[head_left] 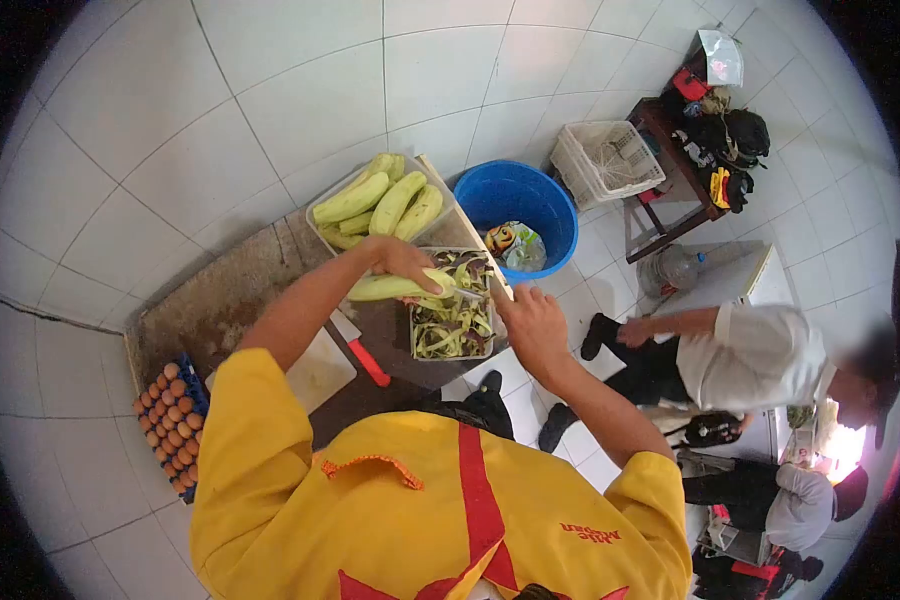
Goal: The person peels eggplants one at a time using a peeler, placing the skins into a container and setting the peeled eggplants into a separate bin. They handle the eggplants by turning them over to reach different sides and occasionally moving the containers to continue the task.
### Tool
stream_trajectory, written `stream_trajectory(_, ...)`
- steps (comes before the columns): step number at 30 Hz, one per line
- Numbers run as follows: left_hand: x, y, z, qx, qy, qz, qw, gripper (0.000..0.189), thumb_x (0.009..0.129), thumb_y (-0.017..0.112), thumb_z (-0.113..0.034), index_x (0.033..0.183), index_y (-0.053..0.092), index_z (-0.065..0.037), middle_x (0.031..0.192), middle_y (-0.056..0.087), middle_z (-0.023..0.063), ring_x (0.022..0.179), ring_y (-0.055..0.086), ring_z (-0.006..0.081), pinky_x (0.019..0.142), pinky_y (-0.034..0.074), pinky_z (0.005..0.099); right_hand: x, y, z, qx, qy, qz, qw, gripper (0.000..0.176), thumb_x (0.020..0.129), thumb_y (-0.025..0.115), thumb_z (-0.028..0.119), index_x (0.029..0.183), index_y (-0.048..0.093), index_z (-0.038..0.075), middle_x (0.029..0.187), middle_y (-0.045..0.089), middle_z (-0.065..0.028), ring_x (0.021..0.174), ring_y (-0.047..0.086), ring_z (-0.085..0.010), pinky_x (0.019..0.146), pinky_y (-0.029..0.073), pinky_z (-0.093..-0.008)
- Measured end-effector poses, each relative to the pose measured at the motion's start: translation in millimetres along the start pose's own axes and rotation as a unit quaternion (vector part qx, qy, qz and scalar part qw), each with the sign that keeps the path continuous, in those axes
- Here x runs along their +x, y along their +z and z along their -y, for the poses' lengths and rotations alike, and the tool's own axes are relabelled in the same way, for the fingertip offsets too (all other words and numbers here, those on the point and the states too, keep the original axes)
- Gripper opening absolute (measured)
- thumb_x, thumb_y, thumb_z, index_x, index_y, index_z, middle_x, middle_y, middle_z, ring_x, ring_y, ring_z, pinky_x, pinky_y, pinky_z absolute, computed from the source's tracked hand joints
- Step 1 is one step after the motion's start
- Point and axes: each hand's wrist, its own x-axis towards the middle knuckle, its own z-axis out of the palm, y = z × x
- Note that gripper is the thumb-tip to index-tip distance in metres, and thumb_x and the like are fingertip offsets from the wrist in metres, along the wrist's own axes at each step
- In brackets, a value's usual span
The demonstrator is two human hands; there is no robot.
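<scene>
My left hand (407,263) is closed around a peeled, pale green eggplant (385,288), held level over the counter. In my right hand (536,322) is a peeler (467,293), its metal end against the eggplant's tip and its handle mostly hidden by my fingers. Beneath both hands, a clear plastic tub (413,335) holds dark purple and green peel strips (453,330). Several peeled eggplants (395,205) fill another clear container (315,212) just beyond. A red-handled knife (362,352) lies beside a white cutting board (320,375), near my left forearm.
A tray of brown eggs (173,425) sits at the counter's left end. Beyond the counter stand a blue bin (560,205), a white crate (577,165) and a dark bench with bags (650,120). A person in white (750,345) and other people are at the right.
</scene>
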Motion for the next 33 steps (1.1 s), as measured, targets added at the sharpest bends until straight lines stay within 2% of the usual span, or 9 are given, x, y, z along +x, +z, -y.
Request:
stream_trajectory(2, -32, 24, -8, -0.072, 0.069, -0.106, 0.989, 0.050, 0.092, 0.074, -0.043, 0.121, 0.060, -0.004, 0.086, 0.064, 0.0035, 0.070, 0.062, 0.0116, 0.061, 0.054, 0.0300, -1, 6, -4, 0.105, 0.113, 0.023, 0.988, 0.030, 0.092, 0.069, 0.023, 0.120, 0.066, 0.011, 0.093, 0.064, -0.0106, 0.086, 0.067, -0.0316, 0.072, 0.053, -0.0455)
stream_trajectory(5, -44, 48, 9, -0.119, 0.161, -0.188, 0.961, 0.051, 0.092, 0.076, -0.037, 0.126, 0.058, -0.004, 0.091, 0.064, 0.0043, 0.072, 0.062, 0.0113, 0.063, 0.054, 0.0299, -16, 38, -16, 0.266, 0.162, -0.061, 0.948, 0.031, 0.095, 0.066, 0.025, 0.120, 0.067, 0.008, 0.094, 0.069, -0.0177, 0.084, 0.069, -0.0369, 0.073, 0.053, -0.0475)
stream_trajectory(8, -44, 82, 12, -0.281, 0.212, -0.220, 0.910, 0.052, 0.093, 0.074, -0.022, 0.135, 0.049, -0.003, 0.097, 0.065, 0.0066, 0.075, 0.065, 0.0144, 0.068, 0.056, 0.0292, -20, 33, -9, 0.447, 0.234, 0.002, 0.864, 0.030, 0.098, 0.064, 0.029, 0.114, 0.068, 0.003, 0.090, 0.070, -0.0217, 0.084, 0.069, -0.0380, 0.072, 0.052, -0.0449)
stream_trajectory(11, -38, 114, 17, -0.374, 0.258, -0.248, 0.856, 0.053, 0.094, 0.070, -0.012, 0.139, 0.042, -0.004, 0.104, 0.064, 0.0089, 0.083, 0.068, 0.0184, 0.073, 0.057, 0.0308, -27, 31, 3, 0.493, 0.243, 0.061, 0.833, 0.032, 0.100, 0.062, 0.031, 0.112, 0.068, 0.002, 0.087, 0.070, -0.0223, 0.079, 0.069, -0.0378, 0.072, 0.052, -0.0424)
stream_trajectory(12, -33, 120, 19, -0.379, 0.282, -0.254, 0.844, 0.056, 0.094, 0.070, -0.011, 0.141, 0.040, -0.004, 0.106, 0.064, 0.0098, 0.085, 0.069, 0.0193, 0.074, 0.058, 0.0323, -29, 28, 10, 0.504, 0.243, 0.044, 0.828, 0.031, 0.102, 0.062, 0.030, 0.107, 0.068, 0.000, 0.071, 0.059, -0.0071, 0.066, 0.052, -0.0122, 0.063, 0.044, -0.0315)
stream_trajectory(15, -22, 135, 24, -0.355, 0.299, -0.318, 0.827, 0.056, 0.093, 0.070, -0.006, 0.141, 0.040, -0.005, 0.111, 0.063, 0.0099, 0.092, 0.069, 0.0177, 0.076, 0.058, 0.0324, -30, 10, 18, 0.486, 0.228, 0.092, 0.838, 0.030, 0.101, 0.062, 0.029, 0.103, 0.068, 0.000, 0.066, 0.059, -0.0096, 0.060, 0.053, -0.0151, 0.059, 0.044, -0.0331)
stream_trajectory(18, -17, 145, 19, -0.271, 0.306, -0.386, 0.827, 0.054, 0.094, 0.069, -0.007, 0.141, 0.043, -0.006, 0.110, 0.061, 0.0072, 0.090, 0.066, 0.0141, 0.076, 0.057, 0.0301, -29, -1, 26, 0.436, 0.211, 0.072, 0.872, 0.030, 0.100, 0.062, 0.031, 0.101, 0.068, 0.001, 0.064, 0.060, -0.0161, 0.057, 0.060, -0.0265, 0.057, 0.046, -0.0385)
stream_trajectory(21, -30, 155, -4, -0.240, 0.305, -0.408, 0.827, 0.058, 0.095, 0.069, -0.008, 0.146, 0.042, -0.009, 0.108, 0.061, 0.0066, 0.086, 0.065, 0.0138, 0.076, 0.056, 0.0300, -28, -8, 28, 0.403, 0.210, 0.086, 0.886, 0.038, 0.097, 0.063, 0.037, 0.102, 0.070, -0.001, 0.071, 0.068, -0.0231, 0.069, 0.069, -0.0421, 0.062, 0.053, -0.0488)
stream_trajectory(33, -26, 159, -8, -0.258, 0.290, -0.418, 0.821, 0.053, 0.096, 0.067, -0.008, 0.144, 0.047, -0.008, 0.110, 0.061, 0.0055, 0.087, 0.062, 0.0110, 0.077, 0.053, 0.0275, -29, -16, 30, 0.425, 0.226, 0.110, 0.869, 0.039, 0.098, 0.061, 0.037, 0.105, 0.071, 0.001, 0.076, 0.069, -0.0235, 0.073, 0.068, -0.0439, 0.067, 0.053, -0.0507)
